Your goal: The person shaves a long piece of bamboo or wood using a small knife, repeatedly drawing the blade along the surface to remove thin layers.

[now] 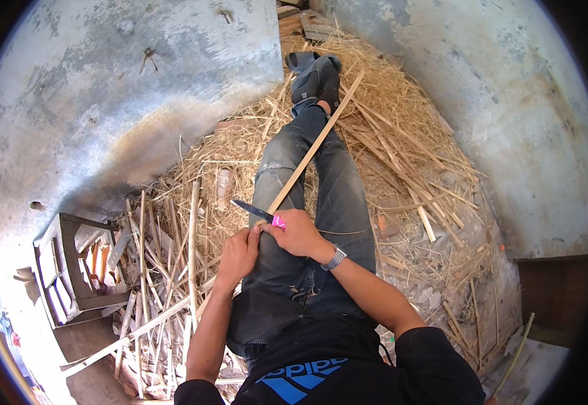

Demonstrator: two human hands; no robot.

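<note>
A long, flat bamboo strip [321, 140] runs slantwise over my outstretched legs, its far end beside my shoes. My left hand [240, 258] is closed at the strip's near end, above my thigh, with thumb and fingers pinched together. In my right hand [298, 233], wrapped in a fist, is a knife [252, 210] with a dark blade and a pink-wrapped handle. The blade points up and left, lying across the strip close to my left fingertips. My right fist partly covers the handle, and the exact contact of blade and strip is hidden.
Straw-like shavings [402, 88] cover the ground around my legs. Several cut bamboo strips [402, 158] lie to the right. At the left, bamboo poles [193, 250] lean near a wooden frame [71, 270]. Worn walls [138, 88] stand on both sides.
</note>
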